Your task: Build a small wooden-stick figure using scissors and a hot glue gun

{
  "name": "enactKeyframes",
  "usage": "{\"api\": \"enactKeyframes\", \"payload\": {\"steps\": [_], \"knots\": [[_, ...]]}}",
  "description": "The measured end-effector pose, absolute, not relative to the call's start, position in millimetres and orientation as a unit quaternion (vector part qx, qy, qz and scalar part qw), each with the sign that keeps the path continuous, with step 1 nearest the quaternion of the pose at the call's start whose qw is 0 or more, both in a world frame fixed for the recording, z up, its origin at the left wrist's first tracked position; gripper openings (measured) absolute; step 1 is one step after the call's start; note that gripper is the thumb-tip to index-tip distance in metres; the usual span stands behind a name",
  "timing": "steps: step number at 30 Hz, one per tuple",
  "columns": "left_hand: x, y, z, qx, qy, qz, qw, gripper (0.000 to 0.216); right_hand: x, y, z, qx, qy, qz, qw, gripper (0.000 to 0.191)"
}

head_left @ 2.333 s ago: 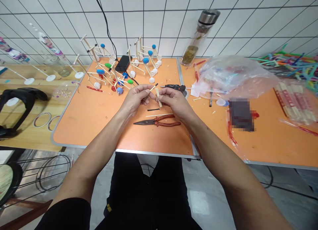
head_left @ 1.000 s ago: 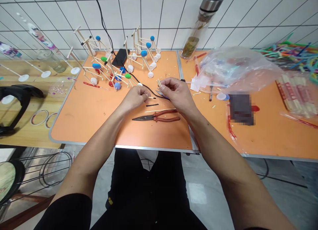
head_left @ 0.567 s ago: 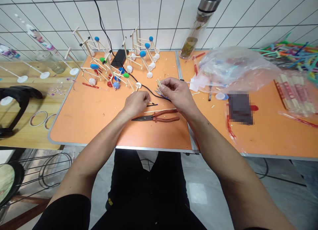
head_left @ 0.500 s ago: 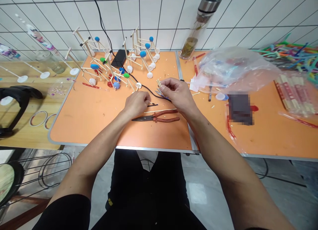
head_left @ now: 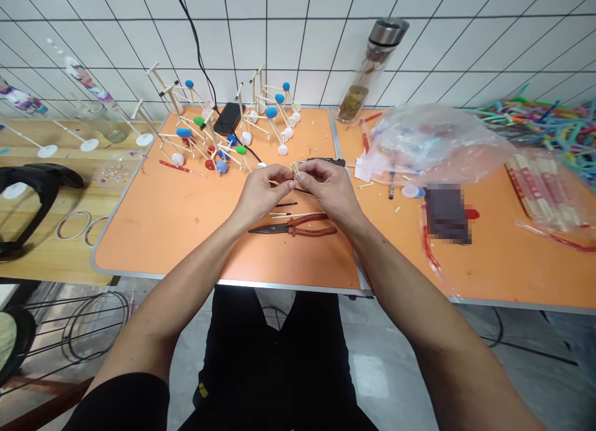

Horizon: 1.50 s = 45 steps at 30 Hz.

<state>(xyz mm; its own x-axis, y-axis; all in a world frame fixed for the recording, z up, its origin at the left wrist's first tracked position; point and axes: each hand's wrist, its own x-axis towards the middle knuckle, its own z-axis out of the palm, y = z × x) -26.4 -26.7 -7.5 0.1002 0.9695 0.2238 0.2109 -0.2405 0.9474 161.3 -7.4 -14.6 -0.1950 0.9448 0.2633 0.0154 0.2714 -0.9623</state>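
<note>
Short pale wooden sticks [head_left: 295,168] stand up between the fingertips of my two hands over the middle of the orange table. My right hand [head_left: 329,186] pinches them from the right. From the left, my left hand [head_left: 264,194] closes thumb and fingers on their lower end; the exact contact is partly covered by the fingers. Just below lie red-handled long-nose pliers [head_left: 298,228], jaws pointing left. Between the pliers and my hands are a thin wooden stick [head_left: 302,215] and a small black strip [head_left: 287,204].
Behind my left hand stand several stick frames with blue and green knobs [head_left: 271,112] and white discs. A black phone [head_left: 228,118], a glass bottle [head_left: 356,99], and a clear plastic bag [head_left: 428,145] lie further back. Packed wooden sticks [head_left: 542,189] are at right.
My left hand has risen from the table near the black strip and met my right hand at the short sticks. A small stick now lies above the pliers. The view has tilted slightly.
</note>
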Motion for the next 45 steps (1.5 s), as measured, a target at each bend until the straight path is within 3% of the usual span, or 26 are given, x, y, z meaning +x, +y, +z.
{"api": "enactKeyframes", "payload": {"steps": [5, 18, 27, 36, 45], "knots": [[-24.1, -27.7, -10.1, 0.614, 0.468, 0.491, 0.403, 0.010, 157.3, -7.9, -17.0, -0.392, -0.608, 0.472, 0.505, 0.057], [-20.9, -26.1, -17.7, 0.578, 0.476, 0.503, 0.432, 0.013, 151.4, -8.3, -24.5, -0.392, -0.574, 0.507, 0.509, 0.034], [-31.6, -26.4, -6.1, 0.476, 0.475, 0.448, 0.589, 0.045, 161.4, -5.4, -19.3, -0.423, -0.573, 0.511, 0.480, 0.030], [-32.1, -25.8, -8.8, 0.452, 0.475, 0.436, 0.616, 0.029, 162.7, -4.3, -15.8, -0.416, -0.572, 0.515, 0.484, 0.040], [-33.6, -25.5, -5.8, 0.476, 0.471, 0.446, 0.594, 0.036, 168.1, -4.0, -8.5, -0.418, -0.608, 0.493, 0.461, 0.024]]}}
